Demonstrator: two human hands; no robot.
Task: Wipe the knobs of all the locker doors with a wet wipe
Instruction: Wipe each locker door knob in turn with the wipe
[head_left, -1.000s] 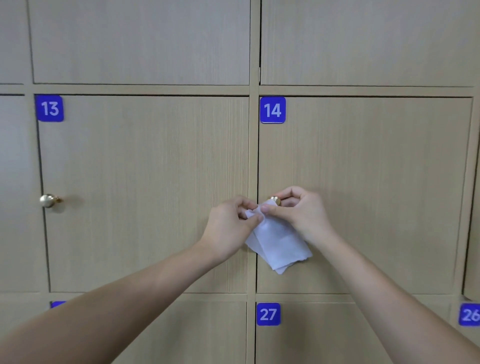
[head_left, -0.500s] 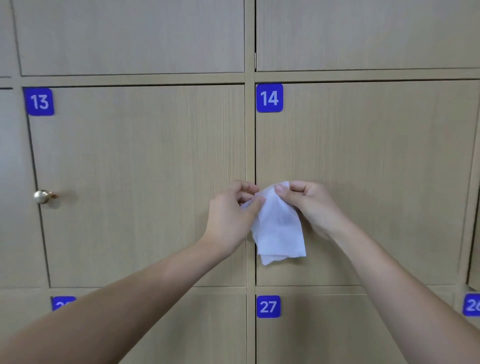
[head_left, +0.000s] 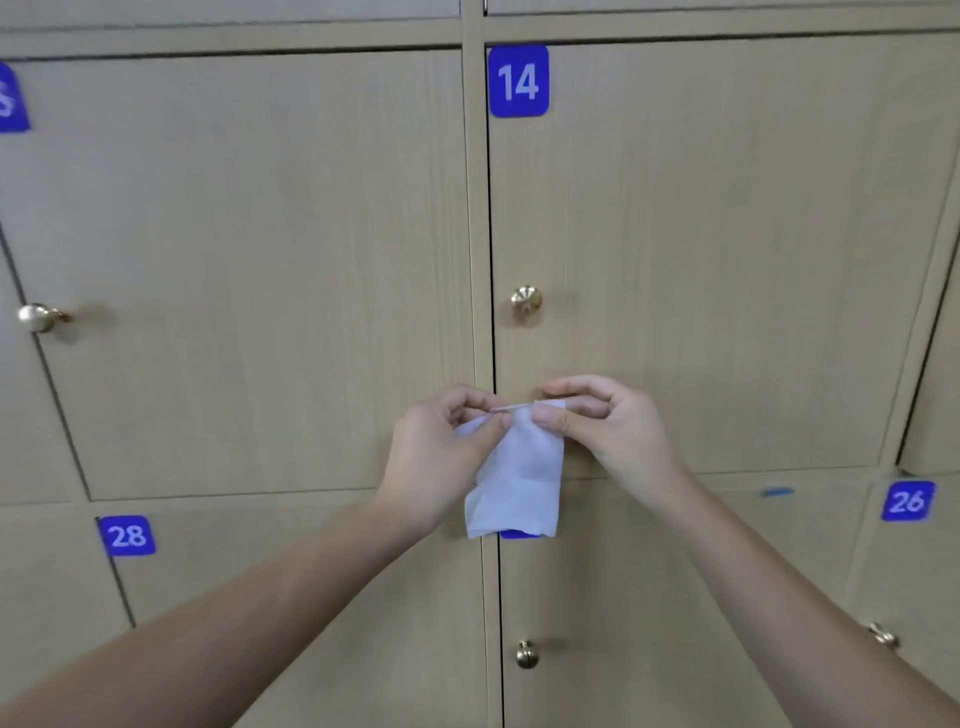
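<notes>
The white rectangular wet wipe (head_left: 522, 473) hangs before the beige wooden locker door numbered 14 (head_left: 727, 234), at 6 o'clock from that door's round brass knob (head_left: 525, 301). The left hand (head_left: 441, 457) is at the wipe's 9 o'clock, the right hand (head_left: 613, 431) at its 3 o'clock. The lower door's small round brass knob (head_left: 527, 653) lies at 6 o'clock.

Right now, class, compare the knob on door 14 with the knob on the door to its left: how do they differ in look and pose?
The knob on door 14 faces the camera head-on, so its round gold face shows; the knob on the left door is seen from the side, its stem showing. The first sits near the middle of the picture, above the wet wipe; the second sits at the far left edge. Both are shiny, gold and untouched.
</notes>
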